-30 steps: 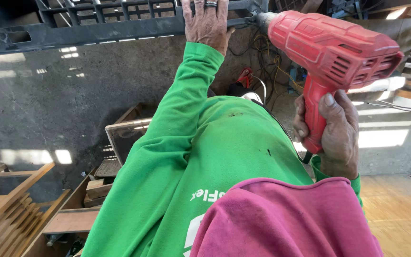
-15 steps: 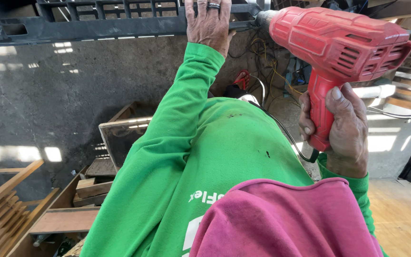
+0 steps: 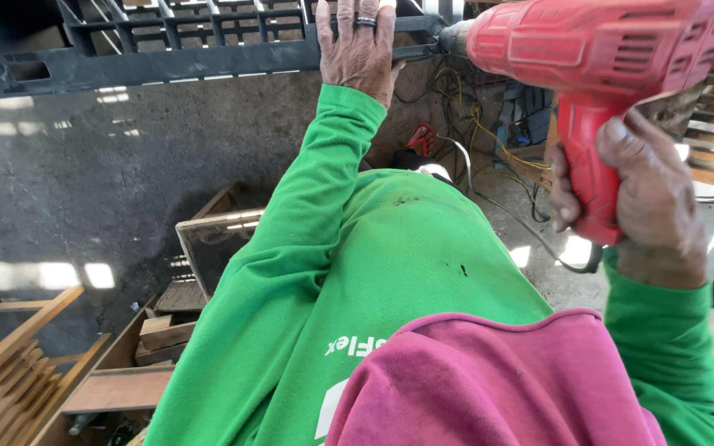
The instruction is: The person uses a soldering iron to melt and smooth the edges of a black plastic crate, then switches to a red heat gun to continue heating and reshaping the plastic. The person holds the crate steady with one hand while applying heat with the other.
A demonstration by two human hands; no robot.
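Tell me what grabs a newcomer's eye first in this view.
The red power drill fills the upper right, gripped by its handle in the right hand, its nose against the dark plastic crate along the top edge. The left hand, with a ring on one finger, lies flat on that crate at top centre. Below, the bright green sleeves and a magenta cloth take up the lower middle.
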